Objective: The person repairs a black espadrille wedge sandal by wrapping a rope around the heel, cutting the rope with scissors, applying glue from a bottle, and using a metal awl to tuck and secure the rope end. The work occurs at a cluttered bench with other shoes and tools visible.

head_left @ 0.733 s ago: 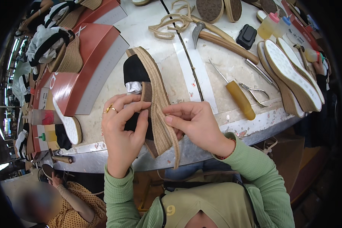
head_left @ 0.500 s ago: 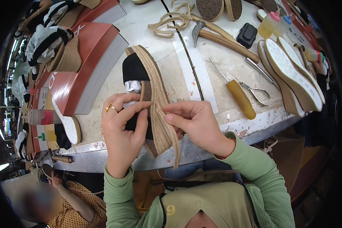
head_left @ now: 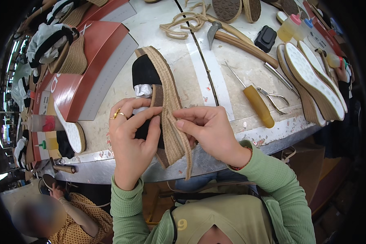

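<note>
A wedge sandal [head_left: 165,73] lies toe-away on the workbench, its side wrapped in tan jute braid, with a black toe strap and white paper stuffing inside. My left hand [head_left: 130,136], a gold ring on one finger, grips the sandal's left edge, with thumb and forefinger bent together by the brown insole rim. On the opposite side, my right hand [head_left: 213,132] pinches the jute braid strip [head_left: 188,160] against the wedge wall. The strip's loose end hangs past the heel toward me. My right fingers hide part of the wedge.
Rightward lie a hammer [head_left: 244,48], an awl [head_left: 258,105], pliers [head_left: 274,99] and wedge soles [head_left: 311,77]. Behind are a rope coil [head_left: 183,25] and a black case [head_left: 265,38]. Red shoeboxes [head_left: 91,69] stand left; another person [head_left: 83,215] sits lower left.
The hands and sandal keep almost the same pose, with the right fingers still on the braid strip. The whole view has shifted very slightly.
</note>
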Tool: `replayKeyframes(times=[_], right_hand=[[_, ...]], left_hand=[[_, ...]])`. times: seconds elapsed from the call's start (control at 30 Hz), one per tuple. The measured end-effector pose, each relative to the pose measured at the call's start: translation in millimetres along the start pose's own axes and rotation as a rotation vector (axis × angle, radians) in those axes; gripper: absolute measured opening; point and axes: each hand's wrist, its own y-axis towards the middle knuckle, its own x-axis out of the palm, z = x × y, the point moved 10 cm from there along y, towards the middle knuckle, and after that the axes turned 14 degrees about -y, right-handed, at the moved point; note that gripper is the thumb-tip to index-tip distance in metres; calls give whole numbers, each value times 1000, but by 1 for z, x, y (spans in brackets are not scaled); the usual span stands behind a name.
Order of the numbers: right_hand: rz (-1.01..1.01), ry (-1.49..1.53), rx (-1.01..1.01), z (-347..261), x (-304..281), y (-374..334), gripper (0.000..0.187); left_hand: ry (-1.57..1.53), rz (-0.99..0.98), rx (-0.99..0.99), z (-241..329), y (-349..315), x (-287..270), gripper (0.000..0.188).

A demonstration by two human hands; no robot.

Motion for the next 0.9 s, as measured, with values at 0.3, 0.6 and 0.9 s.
replayKeyframes(times=[0.3, 0.6, 0.9], right_hand=[[6, -5, -14, -3, 0, 1, 24], [52, -153, -119, -10, 0, 3, 20], [82, -171, -158, -14, 0, 2, 20]], left_hand=[[-5, 3, -5, -1, -1, 0, 18], [59, -78, 7, 2, -2, 4, 17], [190, -219, 18, 12, -10, 9, 25]])
